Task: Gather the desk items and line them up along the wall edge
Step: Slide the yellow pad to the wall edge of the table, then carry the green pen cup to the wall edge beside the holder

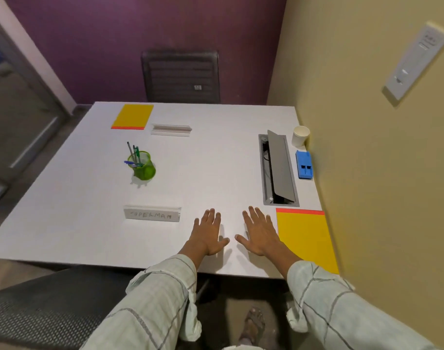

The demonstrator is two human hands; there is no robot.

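My left hand [207,233] and my right hand [260,232] lie flat and empty on the white desk [215,168], near its front edge. A yellow pad [308,241] lies just right of my right hand, against the beige wall. A blue block [304,164] and a white paper cup [300,135] stand further back along that wall. A green mesh pen holder [142,164] with pens stands mid-left. A name plate [152,213] reading "SUPERMAN" lies left of my left hand. A second name plate [170,129] and another yellow pad [133,116] lie at the far side.
A grey cable hatch [278,170] with its lid raised is set into the desk near the wall. A black mesh chair [181,75] stands behind the desk, another chair [46,299] at front left. A switch plate [416,61] hangs on the beige wall.
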